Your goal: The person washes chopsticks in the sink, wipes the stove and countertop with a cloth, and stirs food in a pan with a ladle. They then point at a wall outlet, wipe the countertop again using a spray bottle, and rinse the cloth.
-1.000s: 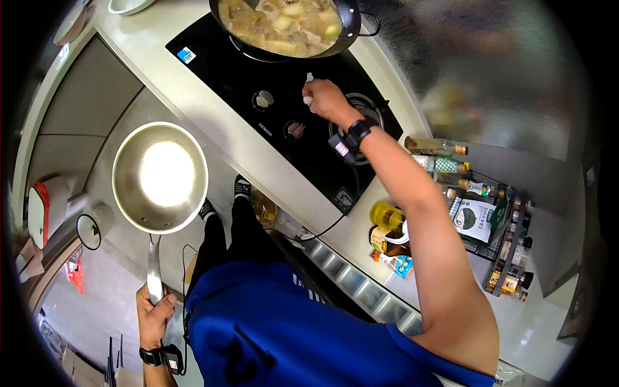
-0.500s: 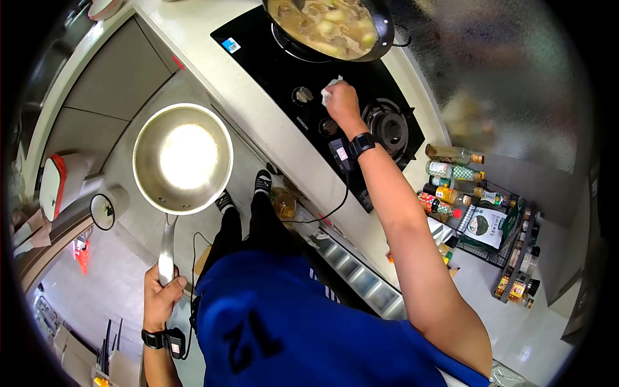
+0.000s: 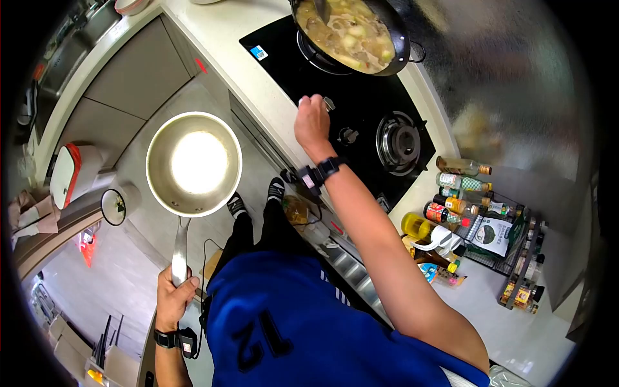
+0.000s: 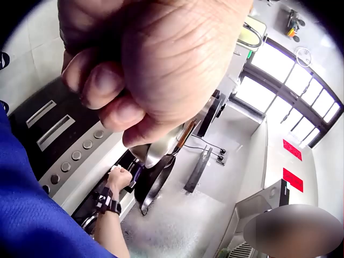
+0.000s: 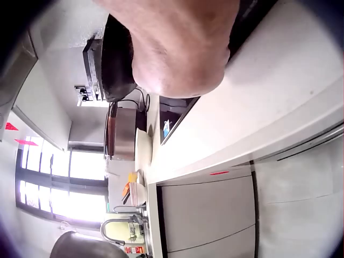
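My left hand (image 3: pixel 175 300) grips the long metal handle (image 3: pixel 180 248) of a shiny saucepan (image 3: pixel 193 164), held out over the floor with its bare inside facing up. Fingers curl round the handle, seen close up in the left wrist view. My right hand (image 3: pixel 312 126) is curled at the front edge of the black gas hob (image 3: pixel 361 103), beside a knob (image 3: pixel 329 104). A bit of white tissue (image 4: pixel 115 167) shows at its fingers in the left wrist view; in the head view the hand hides it. A wok (image 3: pixel 401 55) of stew sits on the far burner.
Several bottles (image 3: pixel 461 166) and a wire basket (image 3: pixel 493 258) of seasonings stand right of the hob. The second burner (image 3: pixel 397 143) has no pan on it. A white bin (image 3: pixel 119 205) stands on the floor left of the saucepan. A cable hangs from the right wrist.
My right hand has moved left across the hob, from beside the near burner to its front edge. The left hand keeps holding the saucepan. The head view has shifted.
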A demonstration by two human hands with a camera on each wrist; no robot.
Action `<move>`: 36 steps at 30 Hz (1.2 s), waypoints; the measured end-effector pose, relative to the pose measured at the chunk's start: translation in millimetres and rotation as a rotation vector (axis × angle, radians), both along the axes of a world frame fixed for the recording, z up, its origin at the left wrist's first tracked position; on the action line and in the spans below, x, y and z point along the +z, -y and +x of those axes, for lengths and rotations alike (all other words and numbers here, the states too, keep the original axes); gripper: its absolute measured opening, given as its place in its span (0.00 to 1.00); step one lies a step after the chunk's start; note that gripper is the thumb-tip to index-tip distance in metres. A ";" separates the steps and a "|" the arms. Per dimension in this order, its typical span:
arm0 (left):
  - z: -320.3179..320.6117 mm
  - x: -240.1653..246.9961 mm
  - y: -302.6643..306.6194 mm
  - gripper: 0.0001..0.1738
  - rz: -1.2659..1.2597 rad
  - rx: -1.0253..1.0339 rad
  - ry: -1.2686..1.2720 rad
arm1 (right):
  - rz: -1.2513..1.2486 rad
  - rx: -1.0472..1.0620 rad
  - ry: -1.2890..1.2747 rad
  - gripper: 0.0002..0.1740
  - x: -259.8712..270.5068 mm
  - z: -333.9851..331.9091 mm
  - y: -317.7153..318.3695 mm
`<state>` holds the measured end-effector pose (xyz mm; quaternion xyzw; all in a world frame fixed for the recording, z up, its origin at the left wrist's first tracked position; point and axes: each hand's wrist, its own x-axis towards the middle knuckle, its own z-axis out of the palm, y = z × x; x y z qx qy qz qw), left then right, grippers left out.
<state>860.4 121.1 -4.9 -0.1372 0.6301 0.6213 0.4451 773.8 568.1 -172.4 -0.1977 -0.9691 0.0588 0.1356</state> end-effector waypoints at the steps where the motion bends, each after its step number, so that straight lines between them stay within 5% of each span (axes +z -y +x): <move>1: 0.3 -1.4 1.7 0.15 0.008 0.009 0.003 | 0.015 -0.019 0.013 0.09 -2.7 -14.0 1.5; 7: -4.2 1.1 7.4 0.15 -0.024 -0.017 -0.025 | 0.197 0.029 0.075 0.10 14.1 -46.4 -8.3; 11: -7.1 -1.0 10.4 0.14 -0.017 -0.024 -0.054 | 0.260 0.126 -0.089 0.09 4.5 -12.6 -8.9; 21: -27.5 0.4 -2.8 0.12 0.023 -0.135 -0.060 | 0.341 0.169 0.032 0.12 12.3 66.8 -8.8; 32: -39.0 1.6 -15.6 0.12 0.033 -0.315 -0.078 | 0.095 -0.036 -0.192 0.09 -15.2 125.0 -7.0; 33: -41.3 0.2 -21.2 0.12 0.030 -0.344 -0.091 | 0.056 0.029 -0.185 0.08 19.9 137.1 2.0; 36: -46.9 -9.1 -50.2 0.10 0.050 -0.459 -0.128 | -0.162 -0.197 -0.385 0.08 39.0 181.3 17.5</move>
